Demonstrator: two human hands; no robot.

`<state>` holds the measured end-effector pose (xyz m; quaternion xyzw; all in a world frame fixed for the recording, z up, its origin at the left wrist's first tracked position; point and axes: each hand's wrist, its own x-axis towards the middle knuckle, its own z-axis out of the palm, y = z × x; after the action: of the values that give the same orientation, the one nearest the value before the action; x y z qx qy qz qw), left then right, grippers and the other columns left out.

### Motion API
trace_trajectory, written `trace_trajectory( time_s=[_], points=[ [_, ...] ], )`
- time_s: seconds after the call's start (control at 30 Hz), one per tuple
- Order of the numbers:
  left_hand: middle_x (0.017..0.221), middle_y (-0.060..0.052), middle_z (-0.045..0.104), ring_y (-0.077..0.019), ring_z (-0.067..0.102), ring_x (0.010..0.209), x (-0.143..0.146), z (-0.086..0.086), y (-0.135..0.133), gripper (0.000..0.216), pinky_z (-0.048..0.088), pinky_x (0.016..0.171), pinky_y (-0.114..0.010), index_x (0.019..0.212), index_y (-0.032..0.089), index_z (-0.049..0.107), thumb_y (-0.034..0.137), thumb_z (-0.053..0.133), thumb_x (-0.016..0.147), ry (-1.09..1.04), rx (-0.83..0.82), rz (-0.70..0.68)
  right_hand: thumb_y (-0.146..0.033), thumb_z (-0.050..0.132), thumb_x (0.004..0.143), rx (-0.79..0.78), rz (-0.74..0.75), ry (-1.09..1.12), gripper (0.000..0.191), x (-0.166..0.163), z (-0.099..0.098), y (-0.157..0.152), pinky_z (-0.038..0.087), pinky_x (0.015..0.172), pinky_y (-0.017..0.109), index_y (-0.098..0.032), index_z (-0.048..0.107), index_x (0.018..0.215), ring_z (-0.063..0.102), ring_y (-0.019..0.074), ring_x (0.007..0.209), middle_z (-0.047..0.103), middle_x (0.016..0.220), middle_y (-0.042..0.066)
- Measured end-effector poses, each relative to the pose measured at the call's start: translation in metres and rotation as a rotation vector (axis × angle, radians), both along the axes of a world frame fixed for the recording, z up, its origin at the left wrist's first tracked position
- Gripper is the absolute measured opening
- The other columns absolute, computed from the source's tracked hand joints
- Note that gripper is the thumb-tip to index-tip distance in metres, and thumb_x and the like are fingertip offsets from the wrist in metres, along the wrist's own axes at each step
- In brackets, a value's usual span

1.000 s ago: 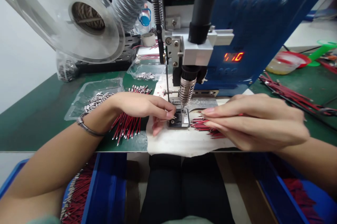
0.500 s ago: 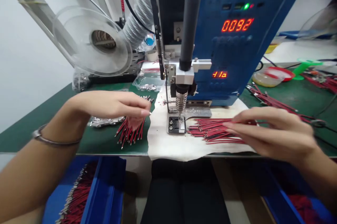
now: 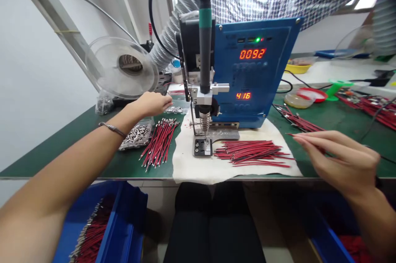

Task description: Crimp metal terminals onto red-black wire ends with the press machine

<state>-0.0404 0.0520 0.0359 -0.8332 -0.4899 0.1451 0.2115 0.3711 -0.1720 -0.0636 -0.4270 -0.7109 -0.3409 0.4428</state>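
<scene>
My left hand [image 3: 151, 104] reaches to the back left, fingers pinched together above a clear tray of small metal terminals [image 3: 175, 110]. What the pinch holds is hidden. My right hand [image 3: 338, 158] hovers right of a pile of bare red wires [image 3: 252, 153], long fingers pressed together on one thin red wire [image 3: 289, 134] that sticks out to the left. Between the hands stands a blue soldering machine [image 3: 262, 77]. Its iron tip [image 3: 204, 122] hangs over a small metal fixture [image 3: 202, 147]. Red wires with metal ends [image 3: 161, 141] lie left of the fixture.
A white cloth [image 3: 216, 170] covers the green bench under the machine. A bag of metal terminals [image 3: 136, 134] and a clear reel [image 3: 123, 67] sit at the left. Blue bins [image 3: 123, 221] with wires stand below the bench edge. More red wires [image 3: 298, 123] and a bowl [image 3: 305, 97] lie at the right.
The camera has risen and pulled back. My left hand left the fixture, passed the finished wires and went back to the terminal tray. My right hand drew away rightward from the wire pile.
</scene>
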Motion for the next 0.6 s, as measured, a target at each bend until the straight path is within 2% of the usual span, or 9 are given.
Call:
trace_trajectory(
  time_s=[0.1,0.2,0.33,0.4,0.5,0.6],
  points=[
    [0.102,-0.017,0.073,-0.0309,0.07,0.094,-0.001,-0.003,0.007,0.049,0.046,0.074,-0.033,0.12,0.018,0.065,0.043,0.026,0.104,0.034,0.005,-0.012,-0.011,0.08,0.078,-0.007,-0.067,-0.008,0.02,0.008,-0.003,-0.006,0.056,0.056,0.027,-0.026,0.074,0.09,0.073,0.0171,0.06,0.078,0.079,0.002],
    [0.102,-0.016,0.073,-0.0309,0.071,0.097,-0.001,-0.006,0.01,0.047,0.046,0.077,-0.034,0.117,0.019,0.068,0.044,0.03,0.104,0.047,0.009,-0.021,-0.015,0.078,0.082,-0.09,-0.135,0.013,0.016,0.012,-0.006,-0.009,0.055,0.056,0.026,-0.026,0.074,0.092,0.072,0.0158,0.06,0.078,0.078,0.001],
    [0.104,-0.015,0.074,-0.0304,0.071,0.101,0.001,-0.011,0.012,0.044,0.047,0.08,-0.033,0.119,0.021,0.068,0.043,0.034,0.104,0.028,0.02,-0.016,-0.022,0.071,0.088,-0.202,-0.117,0.085,0.003,0.008,-0.004,-0.006,0.056,0.061,0.026,-0.022,0.074,0.089,0.071,0.0151,0.064,0.077,0.083,0.002],
    [0.105,-0.017,0.074,-0.0327,0.071,0.101,0.002,-0.012,0.012,0.044,0.047,0.079,-0.035,0.121,0.02,0.067,0.045,0.035,0.103,0.006,0.027,-0.005,-0.027,0.07,0.089,-0.205,-0.139,0.127,0.009,0.008,-0.002,0.003,0.053,0.057,0.027,-0.02,0.075,0.086,0.069,0.0153,0.065,0.075,0.085,0.004],
    [0.108,-0.019,0.074,-0.037,0.071,0.1,0.0,-0.009,0.005,0.054,0.048,0.076,-0.038,0.14,0.019,0.054,0.051,0.034,0.102,-0.058,0.064,0.028,-0.032,0.068,0.09,-0.196,-0.21,0.16,0.019,0.018,0.003,0.027,0.051,0.055,0.028,-0.017,0.078,0.085,0.064,0.0148,0.06,0.074,0.084,0.006],
    [0.111,-0.015,0.075,-0.0365,0.071,0.099,-0.009,-0.004,-0.019,0.06,0.047,0.073,-0.037,0.151,0.022,0.039,0.055,0.027,0.102,-0.146,0.12,0.066,-0.032,0.062,0.091,-0.21,-0.309,0.14,0.024,0.036,0.008,0.056,0.05,0.061,0.033,-0.016,0.078,0.085,0.064,0.0186,0.064,0.074,0.084,0.009]
  ],
)
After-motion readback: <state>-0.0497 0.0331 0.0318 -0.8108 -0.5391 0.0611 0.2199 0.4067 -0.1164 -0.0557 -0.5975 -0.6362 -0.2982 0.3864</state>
